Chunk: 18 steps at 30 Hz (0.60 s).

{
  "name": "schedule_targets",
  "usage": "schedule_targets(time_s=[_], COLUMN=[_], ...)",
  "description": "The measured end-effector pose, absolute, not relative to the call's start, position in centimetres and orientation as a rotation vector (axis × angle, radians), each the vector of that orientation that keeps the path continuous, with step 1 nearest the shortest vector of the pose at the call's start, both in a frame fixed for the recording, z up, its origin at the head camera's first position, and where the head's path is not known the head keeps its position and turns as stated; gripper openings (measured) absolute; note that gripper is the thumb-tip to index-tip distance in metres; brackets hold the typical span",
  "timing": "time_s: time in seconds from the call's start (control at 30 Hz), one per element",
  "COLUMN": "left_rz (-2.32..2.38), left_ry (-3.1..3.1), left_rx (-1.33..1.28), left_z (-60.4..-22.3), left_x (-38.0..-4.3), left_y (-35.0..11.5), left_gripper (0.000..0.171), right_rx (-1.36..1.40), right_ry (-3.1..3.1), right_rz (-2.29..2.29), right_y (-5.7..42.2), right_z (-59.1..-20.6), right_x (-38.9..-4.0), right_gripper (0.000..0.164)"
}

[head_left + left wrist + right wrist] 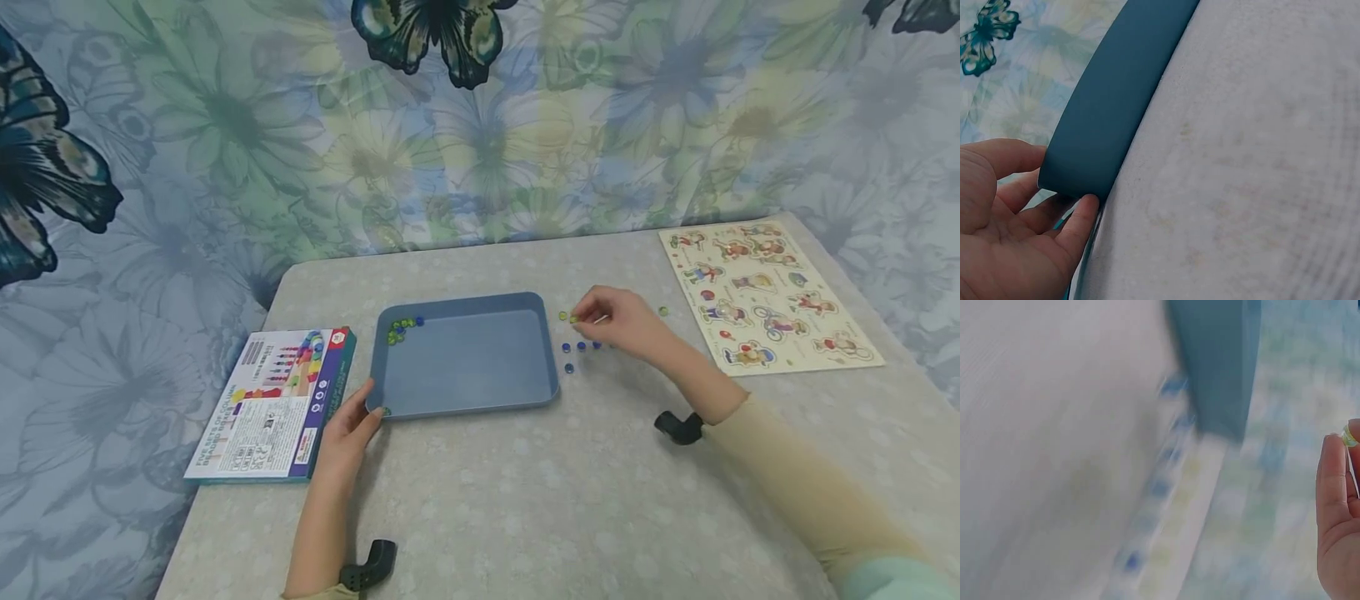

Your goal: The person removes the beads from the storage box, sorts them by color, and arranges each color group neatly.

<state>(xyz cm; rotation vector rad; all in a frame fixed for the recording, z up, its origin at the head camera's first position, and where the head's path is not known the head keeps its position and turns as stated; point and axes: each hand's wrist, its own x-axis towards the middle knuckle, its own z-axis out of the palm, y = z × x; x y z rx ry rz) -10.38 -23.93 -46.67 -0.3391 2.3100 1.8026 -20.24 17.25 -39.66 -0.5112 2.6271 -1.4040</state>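
A shallow blue-grey tray (465,358) lies on the table. My left hand (347,435) grips its near left corner, also seen in the left wrist view, where fingers (1007,156) reach around the tray wall (1097,112). My right hand (624,323), just right of the tray, pinches a small yellow-green glass bead (1350,436) between thumb and fingertips. Below that hand several blue beads (566,347) lie on the table, and a yellow-green bead (562,316) sits by the fingertips. In the tray's far left corner are several green beads (395,332) and some blue ones (420,322).
Left of the tray lies a flat printed box (262,408). A cream board with cartoon figures (765,292) lies at the right. Between that board and my right hand is a single green bead (663,311). A butterfly-patterned curtain (480,167) hangs behind the table.
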Motion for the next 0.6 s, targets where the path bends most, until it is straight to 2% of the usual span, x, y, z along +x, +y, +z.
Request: schedule_targets(time_s=[0.27, 0.43, 0.6], left_rz=[1.767, 1.723, 1.725], left_ry=[2.316, 2.335, 2.311], left_rx=[-0.375, -0.415, -0.41], left_z=[-46.4, -46.0, -45.9], left_x=[-10.2, -9.9, -10.3], left_y=[-24.2, -24.3, -23.8], left_gripper=[0.054, 0.054, 0.054], right_rx=[-0.1, -0.035, -0.006], right_ry=[2.771, 2.808, 2.851], right_rz=[-1.289, -1.191, -1.06], right_y=[27.3, 30.1, 31.6], right_z=[-40.9, -42.2, -43.8], right_x=[-20.5, -20.9, -21.5], right_gripper=[0.031, 0.034, 0.029])
